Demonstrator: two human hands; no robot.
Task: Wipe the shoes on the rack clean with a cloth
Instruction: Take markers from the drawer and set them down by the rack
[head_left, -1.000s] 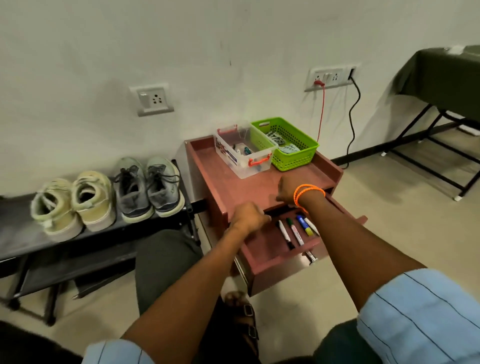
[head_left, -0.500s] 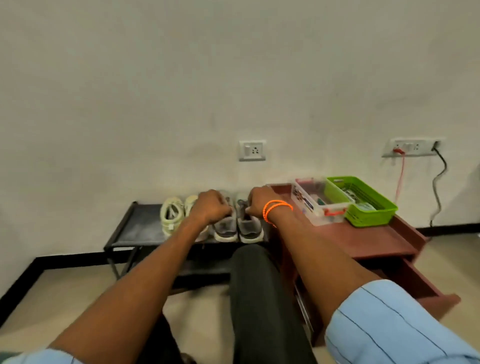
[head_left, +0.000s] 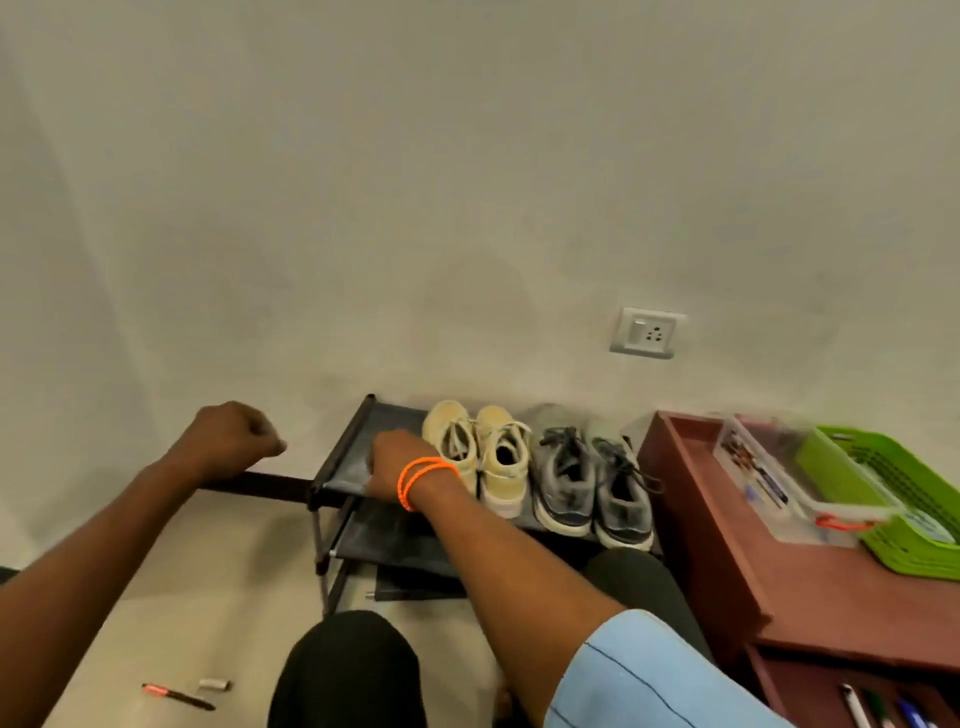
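the left hand is a closed fist holding nothing, raised in front of the wall, left of the rack and apart from it. the right hand, with 2 orange bands on its wrist, lies on the left part of the rack's top shelf, just beside the cream shoes; its fingers are hidden behind the back of the hand, so i cannot tell whether it is open or gripping anything. no cloth shows in view.

the rack is black and stands against the wall. on its top shelf sit 2 pairs side by side: the cream shoes on the left, the grey shoes touching them on the right. the lower shelf shows under the right forearm.

right of the rack stands a red-brown table, carrying a clear box and a green basket next to each other. markers lie in its open drawer at the bottom right. a socket is on the wall above the grey shoes. on the floor at the lower left lie a pen and a small cap.
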